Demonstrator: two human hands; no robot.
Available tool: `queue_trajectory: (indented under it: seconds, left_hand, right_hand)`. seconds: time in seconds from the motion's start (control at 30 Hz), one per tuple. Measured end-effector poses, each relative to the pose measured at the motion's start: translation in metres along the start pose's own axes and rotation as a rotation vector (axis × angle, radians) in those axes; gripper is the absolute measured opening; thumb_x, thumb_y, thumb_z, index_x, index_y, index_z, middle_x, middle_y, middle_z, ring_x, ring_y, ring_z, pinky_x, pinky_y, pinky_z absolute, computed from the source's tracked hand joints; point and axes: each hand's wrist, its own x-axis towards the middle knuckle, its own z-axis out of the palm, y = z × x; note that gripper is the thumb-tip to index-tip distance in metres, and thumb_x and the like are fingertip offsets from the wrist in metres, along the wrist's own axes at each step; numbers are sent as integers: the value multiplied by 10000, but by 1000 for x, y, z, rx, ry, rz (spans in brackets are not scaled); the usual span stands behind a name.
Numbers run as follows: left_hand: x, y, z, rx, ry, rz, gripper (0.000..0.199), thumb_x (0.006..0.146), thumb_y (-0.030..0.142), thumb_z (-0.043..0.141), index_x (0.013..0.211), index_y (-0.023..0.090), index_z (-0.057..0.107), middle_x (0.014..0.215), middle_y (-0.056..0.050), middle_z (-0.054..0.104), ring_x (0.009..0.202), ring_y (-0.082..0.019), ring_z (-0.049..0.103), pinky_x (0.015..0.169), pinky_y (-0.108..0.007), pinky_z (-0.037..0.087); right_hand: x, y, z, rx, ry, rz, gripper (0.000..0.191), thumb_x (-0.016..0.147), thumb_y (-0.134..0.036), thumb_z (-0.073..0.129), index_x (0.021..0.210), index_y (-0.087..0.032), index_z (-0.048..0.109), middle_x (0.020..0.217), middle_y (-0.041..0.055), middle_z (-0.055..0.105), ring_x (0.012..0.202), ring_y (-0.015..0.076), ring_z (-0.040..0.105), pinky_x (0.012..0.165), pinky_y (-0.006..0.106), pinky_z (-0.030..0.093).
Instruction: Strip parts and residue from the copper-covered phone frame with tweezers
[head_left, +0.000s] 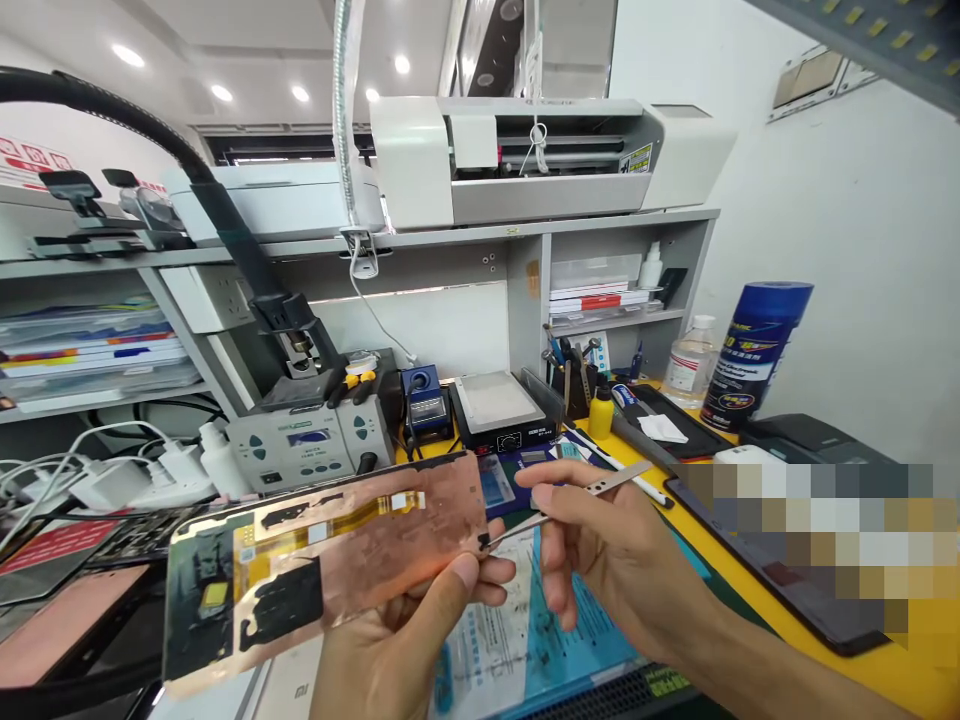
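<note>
My left hand grips a phone screen by its lower right edge, thumb on the face turned to me. That face is copper-coloured, with black patches and a gold ribbon cable; the panel tilts up to the right. In my right hand are metal tweezers, pinched between thumb and fingers. Their tips meet the panel's right end at a small black spot, close to my left fingertips. Whether the tips pinch anything there is too small to tell.
Below the hands lies a blue-and-white mat. Behind stand a grey soldering station, a black hot plate and a yellow bottle. A blue spray can and dark phone panel are right. Several phone parts lie left; a black flexible arm hangs above.
</note>
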Motion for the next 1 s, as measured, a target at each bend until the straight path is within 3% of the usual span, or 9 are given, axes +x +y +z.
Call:
queue_trajectory:
  seconds: [0.17,0.33,0.53,0.7,0.87,1.0]
  left_hand:
    - [1,0,-4,-10,20,46,236,704,372,836,805,162,803,837,-103,805,783,-258,735,790,-346,595]
    - [2,3,-5,12,-43,33,231,754,366,781,755,135,784,824,-121,795,783,-279,738,841,-383,582]
    - [0,5,-3,-64,-42,48,232,753,354,799,819,133,786,863,-131,804,772,-264,741,755,-362,604]
    - [1,3,-3,-44,-25,4,255,751,378,795,789,126,791,822,-128,802,776,-246,742,774,-319,600]
    - [-1,0,-4,29,-129,18,288,774,404,765,869,136,816,819,-112,797,760,-242,733,778,-323,590]
    - [-3,-1,-4,38,-113,9,263,738,419,791,784,161,813,767,-97,796,759,-241,738,732,-288,586]
  right_hand:
    - [3,-6,-5,19,-131,118,212,850,-305,756,921,-108,719,693,59,738,586,190,735,469,230,603]
    - [3,-12,-10,-45,-235,117,211,808,-217,807,972,-127,710,868,111,783,753,237,773,579,278,645]
    - [6,-3,-9,-160,-204,6,190,856,-294,764,883,-117,704,798,78,760,662,204,757,539,267,629]
    - [2,6,-3,-202,-114,-81,239,851,-318,760,772,-131,634,707,54,728,550,176,705,483,273,596]
    - [-2,10,5,-86,-84,-58,256,887,-285,682,724,-164,526,638,25,683,470,163,649,403,258,541]
    - [-2,8,5,7,-123,15,89,892,-229,632,861,-168,575,604,3,664,424,157,623,359,234,515]
